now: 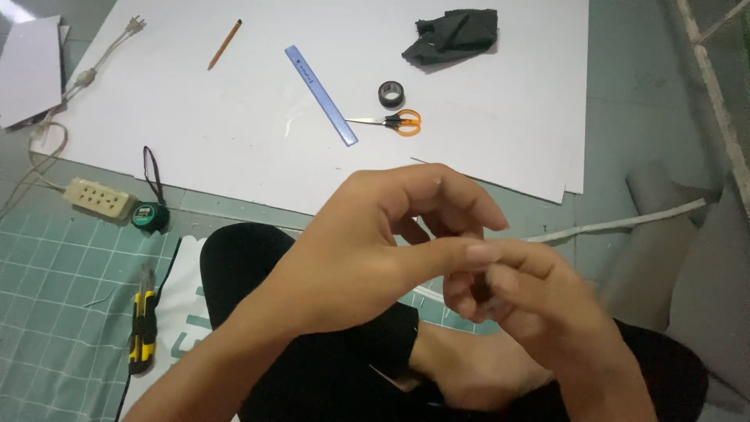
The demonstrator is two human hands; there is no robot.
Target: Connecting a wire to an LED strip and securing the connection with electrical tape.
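My left hand [375, 242] and my right hand [531, 301] meet in front of me above my crossed legs in black trousers [258, 258]. The fingers of both hands curl together and touch at the tips. Whatever sits between the fingertips is too small and blurred to make out. My bare foot [469, 367] lies below the hands. A thin white strip [617, 225] runs out to the right behind my right hand.
A large white board [234, 133] lies on the floor with a pencil [224, 44], blue ruler [320, 94], orange-handled scissors [394, 121], black tape roll [391, 94] and dark cloth [453, 35]. Left: power strip [98, 197], tape measure [150, 216], yellow-black cutter [142, 328] on a green cutting mat [55, 312].
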